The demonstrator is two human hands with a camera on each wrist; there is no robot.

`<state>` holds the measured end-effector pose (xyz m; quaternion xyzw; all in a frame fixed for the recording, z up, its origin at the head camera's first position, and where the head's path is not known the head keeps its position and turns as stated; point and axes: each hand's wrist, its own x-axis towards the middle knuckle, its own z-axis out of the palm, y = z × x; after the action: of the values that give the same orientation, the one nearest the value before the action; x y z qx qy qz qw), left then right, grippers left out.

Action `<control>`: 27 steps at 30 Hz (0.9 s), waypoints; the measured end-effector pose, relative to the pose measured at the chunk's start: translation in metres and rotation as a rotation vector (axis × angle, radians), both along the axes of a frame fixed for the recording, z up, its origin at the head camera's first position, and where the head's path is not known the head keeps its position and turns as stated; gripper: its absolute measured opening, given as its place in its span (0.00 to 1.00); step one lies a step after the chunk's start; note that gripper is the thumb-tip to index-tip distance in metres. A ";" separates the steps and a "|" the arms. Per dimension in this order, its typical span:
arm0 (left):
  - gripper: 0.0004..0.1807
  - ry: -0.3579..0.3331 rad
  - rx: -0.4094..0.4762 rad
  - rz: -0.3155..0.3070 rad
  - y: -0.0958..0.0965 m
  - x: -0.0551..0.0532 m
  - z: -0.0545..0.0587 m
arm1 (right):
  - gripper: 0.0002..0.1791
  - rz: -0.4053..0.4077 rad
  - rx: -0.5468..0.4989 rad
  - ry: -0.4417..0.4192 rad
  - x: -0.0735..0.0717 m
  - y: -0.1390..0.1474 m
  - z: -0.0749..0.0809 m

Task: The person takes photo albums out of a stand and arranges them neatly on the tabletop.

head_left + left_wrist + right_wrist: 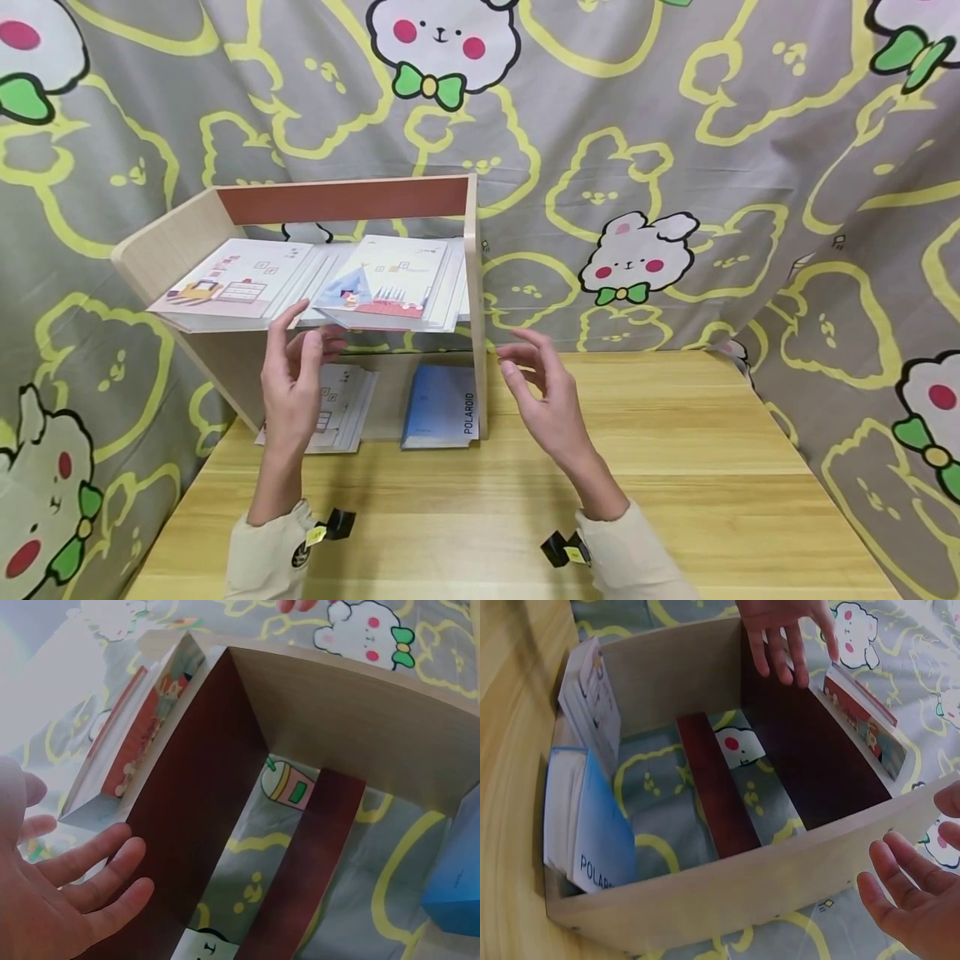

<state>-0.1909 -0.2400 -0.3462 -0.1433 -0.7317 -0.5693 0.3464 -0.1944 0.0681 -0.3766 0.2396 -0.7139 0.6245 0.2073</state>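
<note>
Head view: both hands up in front of the shelf unit, which sits at 9 o'clock on the wood table. Left hand at 8 o'clock, fingers apart and loosely bent, nothing gripped. From that hand: left upper book stack at 11 o'clock, right upper book stack between 1 and 2, both lying on the top tier. Fingertips overlap the gap between them; contact, can't tell. Right hand at 5 o'clock, beside the unit's right side panel, fingers bent, thumb apart from them, nothing gripped. Lower tier: white book stack at 8 o'clock, partly behind the left hand, and blue POLAROID book at 7, near the right panel. Beige sleeves at 5 and 7. Patterned curtain behind.

Left wrist view: left hand at 8 o'clock, fingers spread, palm free, just by the dark red underside of the shelf board. Touching or not, can't tell. One upper stack at 10 o'clock on that board; blue book at 4, cropped.

Right wrist view: right hand at 4 o'clock, fingers apart, grip free, next to the side panel. Left hand at 1, fingers down and apart. One upper stack at 2, white stack at 10, blue book between 8 and 9.
</note>
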 end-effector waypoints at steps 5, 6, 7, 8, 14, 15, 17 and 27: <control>0.24 0.005 0.038 -0.021 -0.001 -0.002 0.003 | 0.22 0.028 -0.020 0.011 -0.004 -0.007 -0.001; 0.24 0.006 0.042 -0.024 -0.001 -0.003 0.003 | 0.21 0.035 -0.027 0.017 -0.005 -0.008 -0.001; 0.24 0.007 0.046 -0.027 -0.001 -0.004 0.003 | 0.21 0.041 -0.032 0.022 -0.006 -0.010 0.000; 0.24 0.008 0.045 -0.026 -0.001 -0.004 0.004 | 0.20 0.047 -0.038 0.027 -0.007 -0.011 0.000; 0.23 -0.023 0.018 0.007 0.001 -0.008 0.007 | 0.21 0.074 -0.047 0.020 -0.010 -0.020 0.006; 0.23 -0.031 0.016 0.012 0.001 -0.009 0.008 | 0.21 0.076 -0.047 0.016 -0.011 -0.021 0.007; 0.23 -0.047 0.015 0.017 0.001 -0.009 0.008 | 0.22 0.084 -0.054 0.008 -0.012 -0.024 0.009; 0.22 -0.087 0.016 0.031 0.003 -0.014 0.012 | 0.22 0.115 -0.060 -0.028 -0.017 -0.035 0.017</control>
<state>-0.2052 -0.2371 -0.3343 -0.1042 -0.7435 -0.5755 0.3242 -0.2112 0.0329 -0.3592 0.2651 -0.6829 0.6596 0.1684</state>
